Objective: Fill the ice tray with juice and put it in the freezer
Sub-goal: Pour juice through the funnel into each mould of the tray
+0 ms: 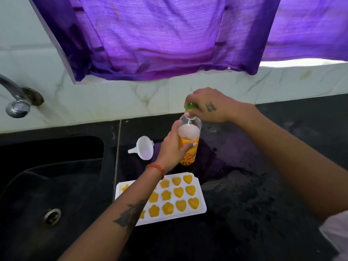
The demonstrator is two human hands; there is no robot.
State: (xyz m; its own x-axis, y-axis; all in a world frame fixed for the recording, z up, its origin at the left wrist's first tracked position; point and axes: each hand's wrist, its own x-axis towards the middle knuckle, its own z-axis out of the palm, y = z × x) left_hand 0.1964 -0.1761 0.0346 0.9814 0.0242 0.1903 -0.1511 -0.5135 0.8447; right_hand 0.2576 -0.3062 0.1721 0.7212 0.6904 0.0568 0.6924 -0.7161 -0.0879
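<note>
White plastic ice tray (201, 209): lay flat on the black stone desk (244, 213), nearest the viewer, its heart- and flower-shaped cells filled with orange juice; the left forearm crossed above its left part.

Black sink (37, 185): set into the desk, left of the tray, with a metal drain.

White funnel (144, 150): lay on its side on the desk beyond the tray, near the bottle.

Juice bottle (189, 137): clear plastic, upright beyond the tray, partly filled with orange juice. The left hand (170, 149) was wrapped round its body.

Green cap (190, 107): at the bottle's neck, pinched under the fingers of the right hand (209, 106); whether seated could not be told.

Metal tap (17, 100): on the marble-patterned wall, far left.

Purple curtain (160, 38): hung farthest back.
</note>
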